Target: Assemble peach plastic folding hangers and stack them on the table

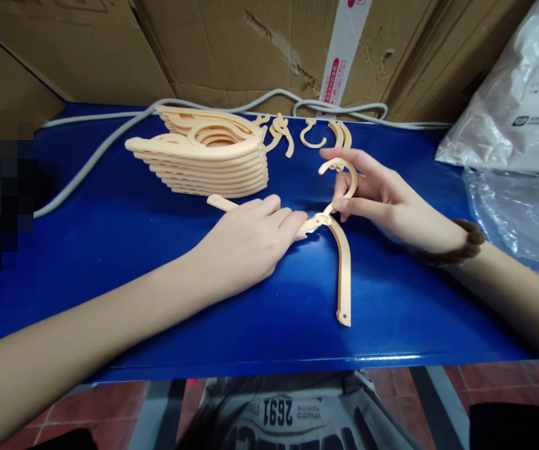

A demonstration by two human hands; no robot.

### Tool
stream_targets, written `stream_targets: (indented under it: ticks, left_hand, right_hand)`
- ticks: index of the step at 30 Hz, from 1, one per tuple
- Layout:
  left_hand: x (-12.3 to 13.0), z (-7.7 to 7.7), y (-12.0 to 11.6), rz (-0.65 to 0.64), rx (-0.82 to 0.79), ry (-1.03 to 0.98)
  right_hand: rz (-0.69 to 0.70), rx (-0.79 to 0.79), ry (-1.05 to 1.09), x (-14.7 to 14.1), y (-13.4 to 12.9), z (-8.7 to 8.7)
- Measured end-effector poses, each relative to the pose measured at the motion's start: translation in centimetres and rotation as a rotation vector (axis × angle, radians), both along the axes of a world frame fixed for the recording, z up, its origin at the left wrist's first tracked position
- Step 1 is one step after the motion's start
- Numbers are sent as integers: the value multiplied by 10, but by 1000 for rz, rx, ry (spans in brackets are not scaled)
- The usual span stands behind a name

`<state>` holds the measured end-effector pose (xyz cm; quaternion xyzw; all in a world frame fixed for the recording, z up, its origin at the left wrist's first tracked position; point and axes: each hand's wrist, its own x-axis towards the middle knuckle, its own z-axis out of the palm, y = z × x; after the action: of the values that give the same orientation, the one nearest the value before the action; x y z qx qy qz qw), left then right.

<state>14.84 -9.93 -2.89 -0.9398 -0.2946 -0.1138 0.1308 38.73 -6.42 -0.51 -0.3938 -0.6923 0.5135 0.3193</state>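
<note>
A cream plastic folding hanger (344,269) is held between both hands over the blue table. My left hand (250,244) is closed around one of its arms, whose end pokes out past the knuckles. My right hand (376,187) pinches the hanger's curved hook (354,178) near its base, between thumb and fingers. The other arm of the hanger hangs down toward the table's front edge, with a small hole at its tip. Beyond my left hand stands a neat stack of cream hangers (203,162).
Loose cream hooks (313,134) and curved arm pieces (339,132) lie near the back of the blue table (157,325). A white cable (95,156) runs along the rear, before cardboard boxes (232,50). Clear plastic bags (517,94) stand at the right.
</note>
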Motion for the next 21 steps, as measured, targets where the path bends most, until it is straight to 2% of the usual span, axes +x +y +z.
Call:
stream_targets:
  ticks: [13,19,21]
  left_hand:
    - [2,2,-1,2,-6,-27]
    - [3,4,-3,-13,28,-88]
    - [4,6,-4,28,-29,-118]
  right_hand:
    - [33,-16,22,-3,-5,-4]
    - [34,94,-16,-2,-5,-1]
    - [46,140,-28,-1,-4,-1]
